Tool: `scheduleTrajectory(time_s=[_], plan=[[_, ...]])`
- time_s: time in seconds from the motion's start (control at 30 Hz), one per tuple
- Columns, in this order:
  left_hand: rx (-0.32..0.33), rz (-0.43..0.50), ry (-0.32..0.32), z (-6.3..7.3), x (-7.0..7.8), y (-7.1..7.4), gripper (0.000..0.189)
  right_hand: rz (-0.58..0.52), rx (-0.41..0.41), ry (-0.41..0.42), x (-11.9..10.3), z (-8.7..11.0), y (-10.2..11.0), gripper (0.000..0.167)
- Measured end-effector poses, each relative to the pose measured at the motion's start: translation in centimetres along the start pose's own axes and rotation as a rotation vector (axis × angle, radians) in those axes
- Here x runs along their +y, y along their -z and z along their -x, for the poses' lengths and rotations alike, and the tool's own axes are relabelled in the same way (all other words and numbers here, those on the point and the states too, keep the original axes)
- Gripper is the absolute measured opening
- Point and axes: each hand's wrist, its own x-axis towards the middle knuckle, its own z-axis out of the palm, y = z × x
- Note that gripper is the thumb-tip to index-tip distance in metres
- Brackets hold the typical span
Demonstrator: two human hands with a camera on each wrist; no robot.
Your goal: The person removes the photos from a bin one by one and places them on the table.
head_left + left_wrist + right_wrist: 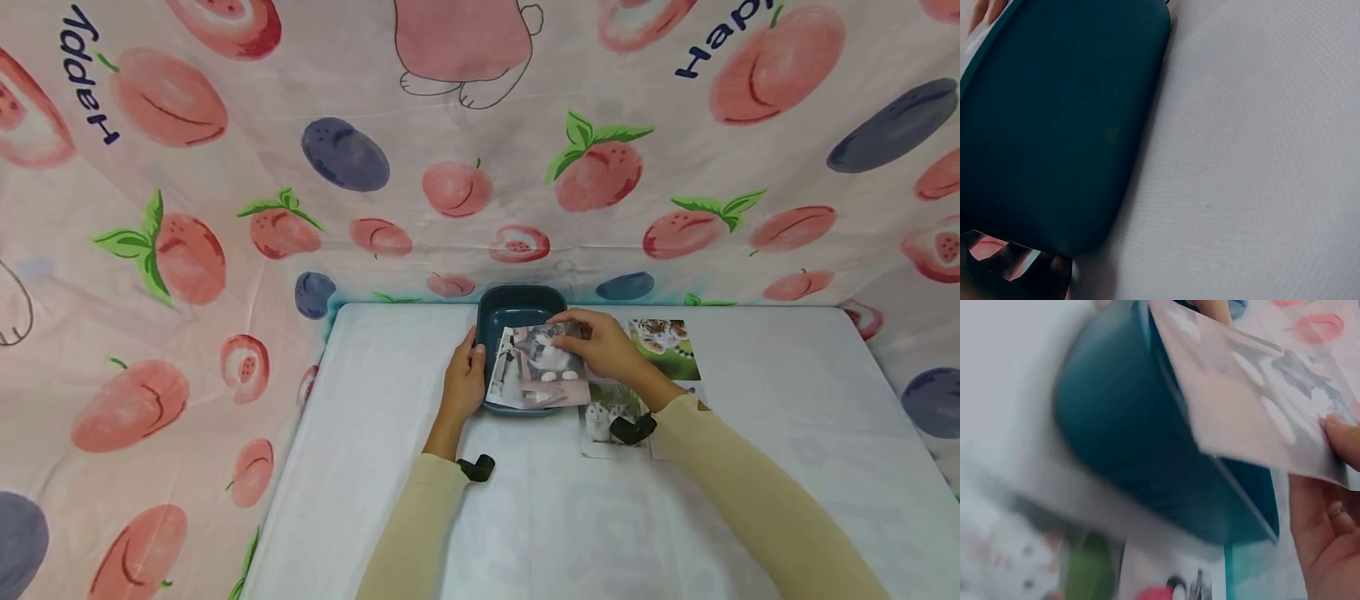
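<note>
A deep teal plastic box (522, 290) with rounded corners stands on the white table. My left hand (464, 379) grips its left side, thumb near the rim; the left wrist view shows mostly the box's smooth outer wall (1066, 125). Between thumb and fingers, my right hand (606, 346) pinches a photo card of a grey and white cat (553, 379) over the box opening. A second card, a mostly black-and-white picture (507, 377), shows to its left, partly covered. Seen from the right wrist, the cat card (1241, 412) slants across the box rim.
Right of the box lie several more picture cards, among them a tiger card (666, 350) and a card with white kittens (598, 421), partly under my right forearm. A fruit-patterned cloth (450, 133) rises behind the white table (570, 525) and at its sides.
</note>
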Motion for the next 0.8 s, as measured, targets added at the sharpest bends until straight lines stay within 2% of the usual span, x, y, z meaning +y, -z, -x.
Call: scheduleTrajectory(time_s=[0.27, 0.43, 0.53, 0.63, 0.8], plan=[[0.005, -0.002, 0.006, -0.1, 0.1, -0.2, 0.055, -0.016, 0.152, -0.069, 3.9, 4.1, 3.5, 0.043], [0.005, -0.006, 0.007, 0.0, 0.1, -0.2, 0.055, -0.018, 0.280, -0.093, 6.5, 7.2, 6.6, 0.041], [0.003, -0.007, 0.017, 0.1, 0.3, -0.2, 0.054, 0.015, 0.340, -0.122, 8.0, 9.1, 8.6, 0.041], [0.001, -0.009, 0.020, 0.1, 0.3, -0.2, 0.054, 0.076, 0.367, -0.168, 9.6, 10.9, 10.6, 0.044], [0.008, -0.015, 0.010, 0.0, 0.2, -0.1, 0.054, 0.182, 0.339, -0.283, 11.6, 13.2, 13.2, 0.054]])
